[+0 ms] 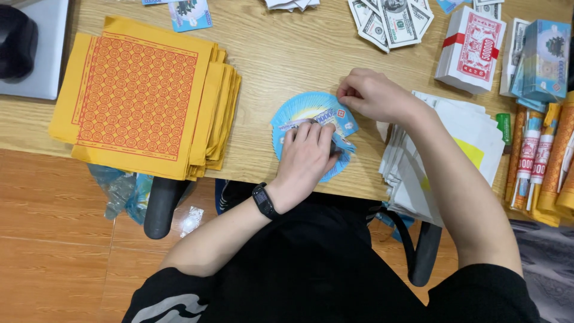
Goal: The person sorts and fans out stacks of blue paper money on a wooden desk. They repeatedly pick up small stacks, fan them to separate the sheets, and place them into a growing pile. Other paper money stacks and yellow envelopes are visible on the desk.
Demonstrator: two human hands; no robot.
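a round fan of light blue paper notes (pixel 314 128) lies on the wooden table (pixel 281 54), near its front edge, right in front of the person. the left hand (pixel 308 157) lies flat on the lower right part of the fan, fingers spread and pressing down, with a black wristband (pixel 264 201) on that wrist. the right hand (pixel 372 94) sits at the fan's upper right rim, thumb and fingers pinched on the edge of a note there. the two hands are close together but not touching.

well to the left lies a thick stack of yellow paper sheets (pixel 143 98) printed with a red grid of circles. just right of the fan, under the right forearm, a pile of white sheets (pixel 460 140) hangs over the table edge. further back lie loose green-grey banknote-style papers (pixel 394 21) and a white bundle with a red band (pixel 471 48), beside a blue bundle (pixel 547 57). orange rolls (pixel 547 158) line the right edge
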